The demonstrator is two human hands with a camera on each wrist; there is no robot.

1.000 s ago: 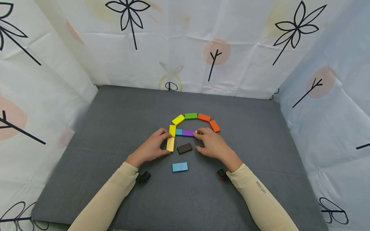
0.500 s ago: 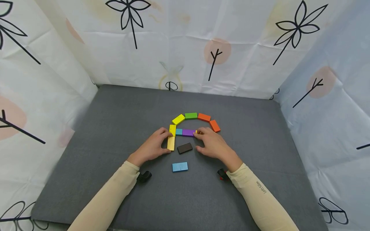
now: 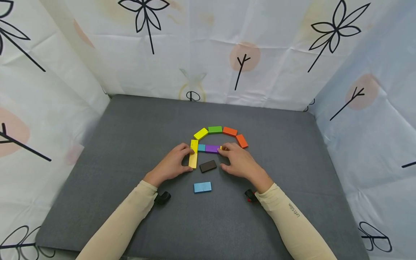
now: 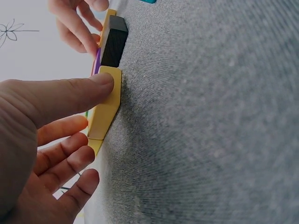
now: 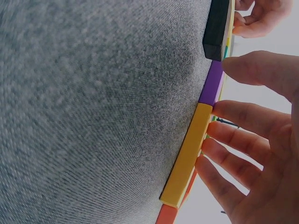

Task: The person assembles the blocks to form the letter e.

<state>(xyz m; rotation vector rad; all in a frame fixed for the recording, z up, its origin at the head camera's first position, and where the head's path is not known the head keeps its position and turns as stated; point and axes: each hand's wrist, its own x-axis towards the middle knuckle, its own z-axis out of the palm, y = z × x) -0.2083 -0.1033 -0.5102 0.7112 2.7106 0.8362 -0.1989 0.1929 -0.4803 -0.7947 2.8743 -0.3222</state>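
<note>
Fingers of L hand point(image 3: 171, 162) pinch pale-yellow block point(image 3: 193, 161) by its ends, mid bench point(image 3: 208, 224), well off edges; R hand point(image 3: 239, 162) fingers spread, touching amber block point(image 5: 187, 154). R sleeve point(image 3: 289, 218) reads approx. "LetsSlim".

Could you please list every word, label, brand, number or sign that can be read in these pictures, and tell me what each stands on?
"Lets Slim", or something close, on the right sleeve: small and blurred, so this reading is uncertain.
No readable text on the blocks or the patterned fabric.
</note>
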